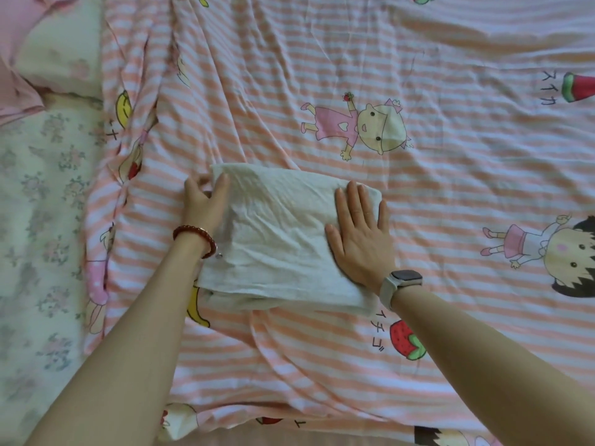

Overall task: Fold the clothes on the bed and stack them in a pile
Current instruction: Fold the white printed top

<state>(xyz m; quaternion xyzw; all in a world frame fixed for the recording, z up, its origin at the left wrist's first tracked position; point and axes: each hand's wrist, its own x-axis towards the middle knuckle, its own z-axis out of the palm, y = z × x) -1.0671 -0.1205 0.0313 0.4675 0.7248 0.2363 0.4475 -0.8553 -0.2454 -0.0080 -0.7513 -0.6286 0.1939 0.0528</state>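
A folded white garment [280, 239] lies as a thick rectangle in the middle of the pink striped bed cover [450, 194]. My left hand [206, 201] holds its far left corner, thumb on top and fingers tucked under the edge. My right hand [360, 233] lies flat on the garment's right side, fingers straight and spread, pressing it down. Several layers show at the garment's near edge.
The striped cover carries cartoon prints and is bunched into folds at the left [141, 130]. A floral sheet [42, 220] lies further left, with a pale pillow [61, 49] and pink fabric [19, 59] at the top left corner.
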